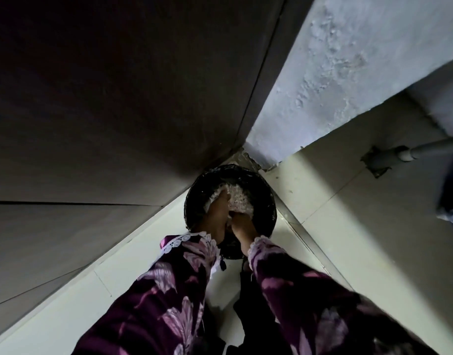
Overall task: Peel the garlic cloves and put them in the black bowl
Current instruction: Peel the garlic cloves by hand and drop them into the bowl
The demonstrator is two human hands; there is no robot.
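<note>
Your floor [348, 226] of pale tiles with thin dark joints runs into a corner between a dark wall on the left and a rough grey one on the right. There the black bowl [261, 190] sits on it, close against both walls. Sunlight falls across the tiles to the bowl's right; a grey pipe [389, 156] meets the floor there.

Both hands [230, 221] together — fingers curled.

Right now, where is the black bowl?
In the head view, the black bowl sits mid-frame on the pale tiled floor, tucked into the wall corner, beneath both hands.
</note>
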